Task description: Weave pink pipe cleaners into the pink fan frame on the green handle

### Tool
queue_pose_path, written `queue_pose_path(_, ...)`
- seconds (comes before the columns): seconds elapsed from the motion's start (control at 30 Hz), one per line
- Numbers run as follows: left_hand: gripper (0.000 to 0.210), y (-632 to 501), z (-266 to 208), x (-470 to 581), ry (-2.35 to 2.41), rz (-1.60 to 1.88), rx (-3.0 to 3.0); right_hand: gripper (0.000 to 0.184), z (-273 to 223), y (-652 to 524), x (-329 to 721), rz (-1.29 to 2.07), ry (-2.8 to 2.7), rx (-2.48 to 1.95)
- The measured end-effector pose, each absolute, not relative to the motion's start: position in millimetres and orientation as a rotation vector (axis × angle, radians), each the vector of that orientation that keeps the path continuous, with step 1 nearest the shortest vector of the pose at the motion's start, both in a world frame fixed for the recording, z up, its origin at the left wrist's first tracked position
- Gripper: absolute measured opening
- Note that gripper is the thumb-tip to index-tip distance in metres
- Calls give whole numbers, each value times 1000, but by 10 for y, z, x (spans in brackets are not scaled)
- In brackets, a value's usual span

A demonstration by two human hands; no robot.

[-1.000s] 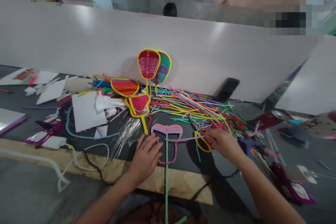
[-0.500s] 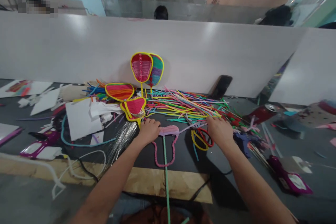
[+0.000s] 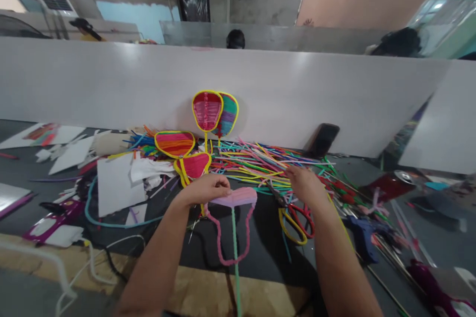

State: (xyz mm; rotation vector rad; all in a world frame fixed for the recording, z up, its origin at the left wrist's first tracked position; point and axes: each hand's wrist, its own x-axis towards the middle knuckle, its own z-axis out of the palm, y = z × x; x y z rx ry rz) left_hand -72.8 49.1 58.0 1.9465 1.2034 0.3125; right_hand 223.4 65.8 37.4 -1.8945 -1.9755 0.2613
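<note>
My left hand (image 3: 208,189) pinches the upper left edge of a pink pipe-cleaner frame (image 3: 218,252). Its top is filled with pink and lilac rows (image 3: 241,197), and the rest is an open outline. A pale green pipe-cleaner stem (image 3: 235,237) runs down its middle toward me. Over the right part of a loose pile of coloured pipe cleaners (image 3: 256,163), my right hand (image 3: 305,185) has its fingers closed; what they hold is hidden. Scissors with red and yellow handles (image 3: 293,228) lie just left of my right wrist.
Finished fan-shaped pieces with yellow rims (image 3: 207,111) lean on the white partition (image 3: 148,79); others (image 3: 174,143) lie below. A phone (image 3: 323,139), a red can (image 3: 390,185) and a blue glue gun (image 3: 364,237) are at the right. White paper sheets (image 3: 121,183) lie left.
The camera view has tilted up. My left hand has raised the pink frame nearer, and its fingers now pinch the edge. My right hand's fingers have drawn together at the pile.
</note>
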Motion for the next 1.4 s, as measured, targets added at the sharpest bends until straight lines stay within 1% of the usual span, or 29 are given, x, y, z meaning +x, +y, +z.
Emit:
queue_pose_path(0.07,33,479,693,-728,1173,384,1902,25,379,667,2041,377,-2039,-1682)
queue_pose_path(0.1,32,464,744,-723,1161,411,1893,30,377,652,1939,468,-2039,-1566)
queue_pose_path(0.17,30,428,822,-712,1136,436,1888,37,354,589,1754,985,-1833,-1141)
queue_pose_path(0.2,29,410,847,-707,1128,449,1882,40,335,551,1681,1179,-1785,-1023)
queue_pose_path(0.27,28,385,866,-703,1139,479,1854,42,287,483,1579,1449,-1706,-918)
queue_pose_path(0.37,31,379,844,-709,1189,510,1803,40,223,438,1515,1651,-1575,-905)
queue_pose_path(0.47,37,400,803,-731,1190,518,1765,37,196,455,1524,1704,-1419,-886)
queue_pose_path(0.53,45,417,776,-748,1153,570,1751,36,197,478,1567,1693,-1367,-879)
queue_pose_path(0.6,55,431,751,-758,1087,609,1693,40,208,498,1631,1710,-1360,-862)
queue_pose_path(0.67,58,439,732,-757,1026,591,1584,46,226,510,1697,1757,-1389,-842)
queue_pose_path(0.77,59,443,730,-732,1004,569,1486,49,258,515,1750,1801,-1436,-834)
queue_pose_path(0.93,55,432,771,-672,1053,618,1461,42,292,505,1716,1779,-1435,-858)
queue_pose_path(1.03,51,424,784,-658,1071,641,1471,41,312,497,1703,1760,-1471,-870)
queue_pose_path(1.2,51,419,773,-659,1081,657,1470,37,337,506,1721,1748,-1548,-885)
queue_pose_path(1.4,49,402,770,-611,1093,633,1508,42,312,518,1673,1761,-1478,-903)
